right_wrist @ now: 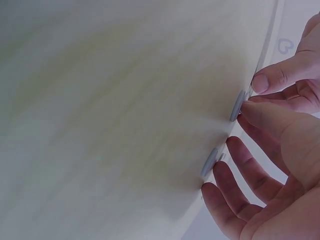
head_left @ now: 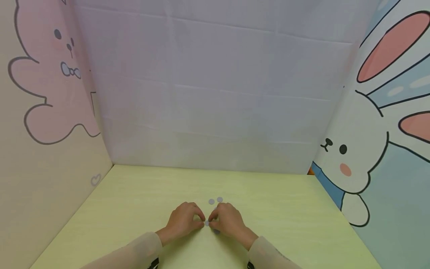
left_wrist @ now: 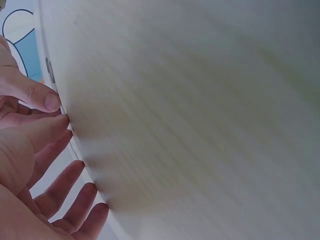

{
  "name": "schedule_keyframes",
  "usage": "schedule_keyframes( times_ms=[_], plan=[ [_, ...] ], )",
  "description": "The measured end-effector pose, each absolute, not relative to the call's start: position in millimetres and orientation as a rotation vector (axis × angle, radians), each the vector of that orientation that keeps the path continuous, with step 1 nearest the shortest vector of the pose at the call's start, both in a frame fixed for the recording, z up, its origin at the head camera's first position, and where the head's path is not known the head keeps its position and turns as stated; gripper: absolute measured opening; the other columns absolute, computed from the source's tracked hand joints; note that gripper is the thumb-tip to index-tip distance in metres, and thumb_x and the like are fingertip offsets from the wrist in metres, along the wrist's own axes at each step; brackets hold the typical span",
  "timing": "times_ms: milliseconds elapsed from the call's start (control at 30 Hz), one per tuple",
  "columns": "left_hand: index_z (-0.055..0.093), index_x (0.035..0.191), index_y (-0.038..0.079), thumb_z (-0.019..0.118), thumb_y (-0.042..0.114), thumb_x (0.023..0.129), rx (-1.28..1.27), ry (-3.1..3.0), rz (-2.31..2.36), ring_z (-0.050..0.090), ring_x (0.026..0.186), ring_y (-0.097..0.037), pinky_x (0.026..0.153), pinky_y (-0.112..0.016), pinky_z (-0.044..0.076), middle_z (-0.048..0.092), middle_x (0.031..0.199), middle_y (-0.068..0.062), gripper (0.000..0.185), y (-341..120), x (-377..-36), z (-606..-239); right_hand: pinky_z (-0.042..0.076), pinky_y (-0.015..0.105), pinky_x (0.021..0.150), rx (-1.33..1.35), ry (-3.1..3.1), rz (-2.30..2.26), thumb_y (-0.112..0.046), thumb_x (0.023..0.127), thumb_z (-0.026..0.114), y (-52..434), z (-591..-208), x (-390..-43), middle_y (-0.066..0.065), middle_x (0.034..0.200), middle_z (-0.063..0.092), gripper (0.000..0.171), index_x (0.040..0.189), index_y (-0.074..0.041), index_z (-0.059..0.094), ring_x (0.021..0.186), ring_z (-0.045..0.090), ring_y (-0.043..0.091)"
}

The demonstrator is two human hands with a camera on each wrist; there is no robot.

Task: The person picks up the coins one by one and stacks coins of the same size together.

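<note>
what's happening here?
A person works with both hands on a pale green table. The left hand and right hand meet fingertip to fingertip over a small grey disc lying on the table. In the right wrist view the thumb and forefinger touch its edge. Another disc lies under the right hand, and two more discs sit just beyond the hands, untouched. Whether the left hand actually grips the disc cannot be told.

This looks like a makeshift recording booth, not a lived-in room. A pale green counter is boxed in by a creased white sheet at 12 o'clock, with cartoon rabbit panels at 9 o'clock and 3 o'clock.
</note>
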State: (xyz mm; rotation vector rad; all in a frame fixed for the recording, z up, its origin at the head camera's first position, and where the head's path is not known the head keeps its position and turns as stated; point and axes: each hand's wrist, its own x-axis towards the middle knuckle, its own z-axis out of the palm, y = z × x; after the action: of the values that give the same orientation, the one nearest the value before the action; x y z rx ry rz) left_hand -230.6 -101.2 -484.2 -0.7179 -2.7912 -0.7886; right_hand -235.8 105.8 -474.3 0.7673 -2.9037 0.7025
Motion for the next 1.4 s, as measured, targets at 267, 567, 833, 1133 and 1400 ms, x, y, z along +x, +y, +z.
schedule_keyframes(
  times_ms=[267,567,833,1133,1400],
  plan=[
    [0.084,0.083,0.027,0.095,0.025,0.080,-0.719,-2.783,-0.775,0.062,0.089,-0.015,0.067,-0.036,0.057,0.075,0.098,0.009,0.012,-102.0,-232.0,-484.8,0.049,0.019,0.063,0.774,-2.890,0.777,-0.018,0.085,0.090,103.9,-472.7,-236.1,-0.007,0.091,0.080,0.004,0.087,-0.019,0.086,0.077,0.061,0.004],
    [0.084,0.082,0.028,0.094,0.026,0.080,-0.706,-2.791,-0.801,0.059,0.083,-0.012,0.062,-0.029,0.051,0.071,0.090,0.012,0.011,-103.5,-232.8,-489.6,0.048,0.020,0.062,0.756,-2.909,0.781,-0.020,0.085,0.090,100.9,-476.8,-237.2,-0.010,0.087,0.080,0.004,0.085,-0.020,0.086,0.076,0.058,0.001],
    [0.084,0.081,0.028,0.095,0.026,0.079,-0.704,-2.783,-0.795,0.061,0.084,-0.013,0.065,-0.032,0.054,0.071,0.090,0.012,0.011,-104.8,-231.2,-498.3,0.047,0.018,0.059,0.772,-2.914,0.780,-0.019,0.085,0.090,97.0,-485.4,-237.3,-0.010,0.086,0.081,0.004,0.084,-0.020,0.086,0.069,0.056,-0.001],
    [0.084,0.080,0.029,0.095,0.027,0.079,-0.692,-2.796,-0.779,0.060,0.082,-0.012,0.064,-0.031,0.053,0.070,0.087,0.013,0.011,-111.3,-229.0,-499.8,0.046,0.016,0.056,0.791,-2.911,0.803,-0.019,0.085,0.091,90.8,-488.5,-234.7,-0.009,0.090,0.081,0.005,0.084,-0.018,0.086,0.061,0.050,-0.003],
    [0.084,0.079,0.030,0.094,0.025,0.080,-0.709,-2.810,-0.783,0.060,0.081,-0.011,0.064,-0.029,0.051,0.070,0.086,0.015,0.011,-116.0,-226.4,-500.6,0.046,0.017,0.057,0.788,-2.907,0.809,-0.018,0.084,0.091,85.4,-488.3,-230.6,-0.010,0.087,0.081,0.005,0.083,-0.019,0.086,0.061,0.049,-0.004]
  ],
)
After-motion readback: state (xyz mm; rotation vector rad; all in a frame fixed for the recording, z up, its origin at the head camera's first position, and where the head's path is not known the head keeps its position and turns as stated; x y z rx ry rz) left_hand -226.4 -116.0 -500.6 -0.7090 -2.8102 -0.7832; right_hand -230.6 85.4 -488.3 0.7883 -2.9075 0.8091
